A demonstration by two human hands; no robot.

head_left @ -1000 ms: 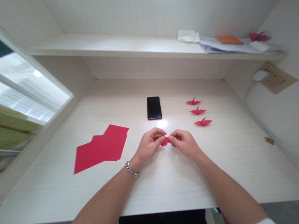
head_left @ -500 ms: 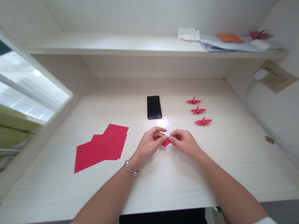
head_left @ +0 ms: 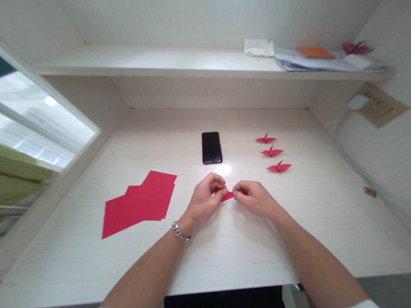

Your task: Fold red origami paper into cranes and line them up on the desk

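Note:
Between my two hands is a small piece of folded red paper (head_left: 227, 196), mostly covered by my fingers. My left hand (head_left: 208, 194), with a silver chain bracelet (head_left: 181, 232) at the wrist, pinches its left side between thumb and fingers. The right-hand tip of the paper is pinched by my right hand (head_left: 252, 197). Left of my hands, several flat red paper sheets (head_left: 143, 199) lie overlapping on the desk. Three folded red paper cranes stand in a row beyond my right hand: a far crane (head_left: 266, 138), a middle crane (head_left: 272, 151) and a near crane (head_left: 279, 167).
A black phone (head_left: 212, 147) lies on the white desk (head_left: 151, 132) beyond my hands. Above runs a shelf (head_left: 155, 60) with papers (head_left: 301, 61), an orange packet (head_left: 316, 53) and a larger red folded crane (head_left: 357, 48). A cable (head_left: 351, 158) hangs from the right wall socket (head_left: 378, 106).
The fingers of my left hand have curled in closer to the paper. My right hand has shifted slightly down and right, and the visible paper now looks narrower and more pointed.

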